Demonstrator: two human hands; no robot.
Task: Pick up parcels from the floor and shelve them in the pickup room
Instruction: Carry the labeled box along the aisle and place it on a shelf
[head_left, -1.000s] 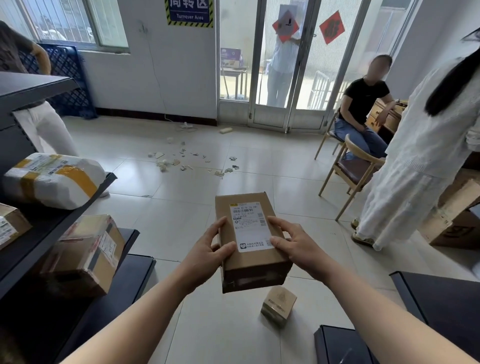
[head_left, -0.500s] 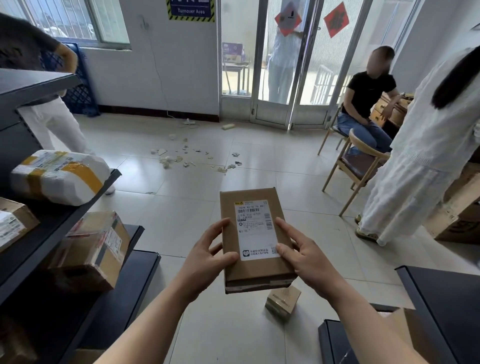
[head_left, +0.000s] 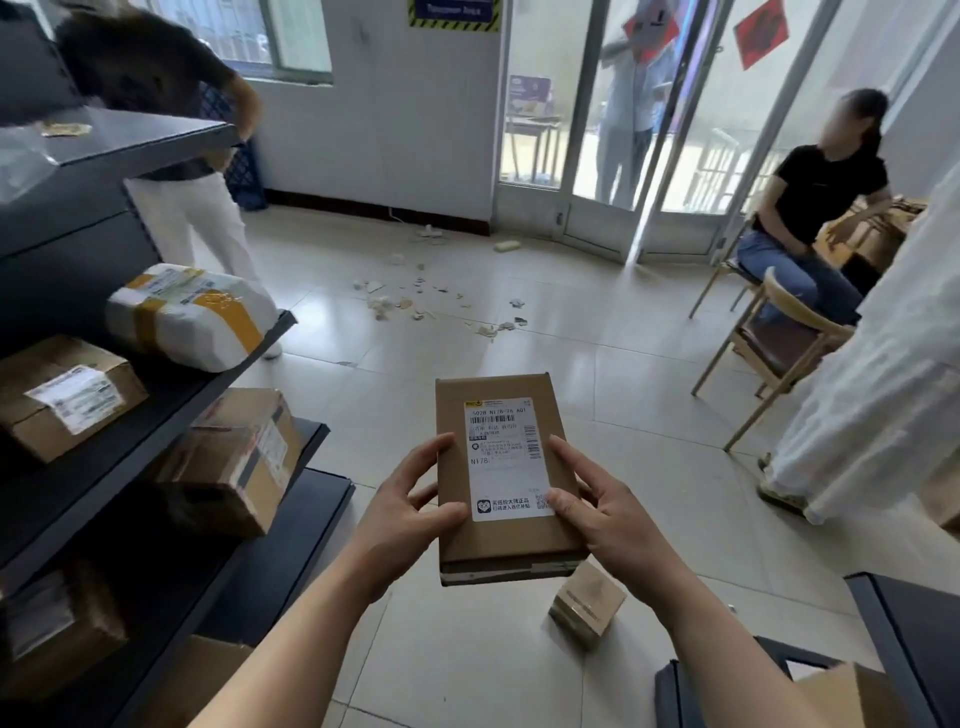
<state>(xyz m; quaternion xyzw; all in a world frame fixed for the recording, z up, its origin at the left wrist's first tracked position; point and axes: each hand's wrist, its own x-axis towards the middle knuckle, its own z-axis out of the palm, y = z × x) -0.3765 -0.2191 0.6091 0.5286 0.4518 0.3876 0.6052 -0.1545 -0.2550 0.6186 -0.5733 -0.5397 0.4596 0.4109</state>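
I hold a flat brown cardboard parcel (head_left: 498, 400) with a white shipping label in front of me, above the tiled floor. My left hand (head_left: 402, 512) grips its left edge and my right hand (head_left: 605, 512) grips its right edge, thumbs on top. A small brown box (head_left: 589, 605) lies on the floor just below the parcel. To my left stands a dark metal shelf (head_left: 156, 410) that bears a white bagged parcel (head_left: 192, 314) with yellow tape and several cardboard boxes (head_left: 234, 460).
A person in white trousers (head_left: 192, 218) bends at the shelf's far end. A person in white (head_left: 878, 374) stands at right beside a wooden chair (head_left: 774, 348); another sits behind. Scraps (head_left: 415, 301) litter the floor. A dark shelf (head_left: 914, 639) stands at lower right.
The view has swung a little left and downward, so more of the left shelf shows. The parcel stays held between both hands, now tilted flatter with its label facing up.
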